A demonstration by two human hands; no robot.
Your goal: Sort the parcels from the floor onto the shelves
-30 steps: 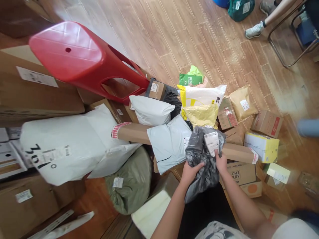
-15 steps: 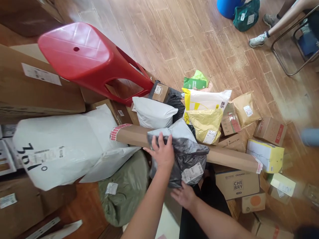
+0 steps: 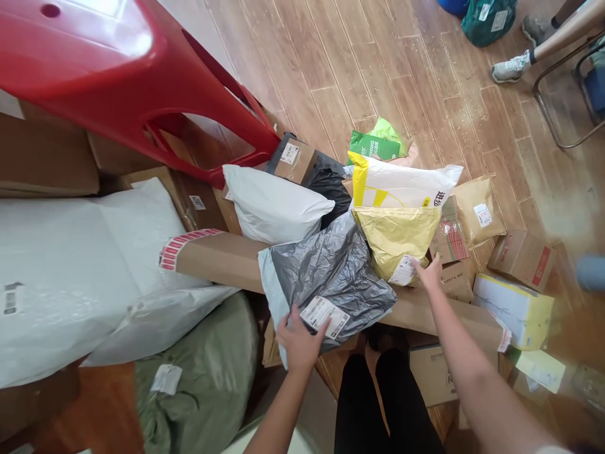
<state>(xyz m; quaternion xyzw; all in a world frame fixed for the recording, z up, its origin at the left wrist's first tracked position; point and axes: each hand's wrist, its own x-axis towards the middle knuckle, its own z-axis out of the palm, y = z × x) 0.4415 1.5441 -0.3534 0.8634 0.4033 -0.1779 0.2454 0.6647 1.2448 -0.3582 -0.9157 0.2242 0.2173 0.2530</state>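
Observation:
A grey plastic mailer [image 3: 331, 265] with a white shipping label lies across a long cardboard box [image 3: 236, 258]. My left hand [image 3: 300, 343] rests on its near edge, thumb and fingers apart around the label. My right hand [image 3: 429, 275] reaches to the lower right corner of a yellow padded envelope [image 3: 396, 236]; the thumb touches its label and the forefinger points up beside the edge, a gap between them. Behind the yellow envelope lies a white-and-yellow plastic parcel [image 3: 406, 180]. A white plastic mailer [image 3: 276, 202] sits left of these.
A red plastic stool [image 3: 94, 88] tilts at upper left. Large white parcel [image 3: 85, 252] and green wrapped bundle [image 3: 208, 359] lie on the left. Brown envelope [image 3: 479, 217], yellow-and-white box [image 3: 513, 309] and cartons lie right. A person's leg and shoe [image 3: 513, 68] show beside a metal-framed chair.
The grey mailer now lies flatter and more spread out. My left hand moved down to its near edge; my right hand left it for the yellow envelope. The view shifted closer.

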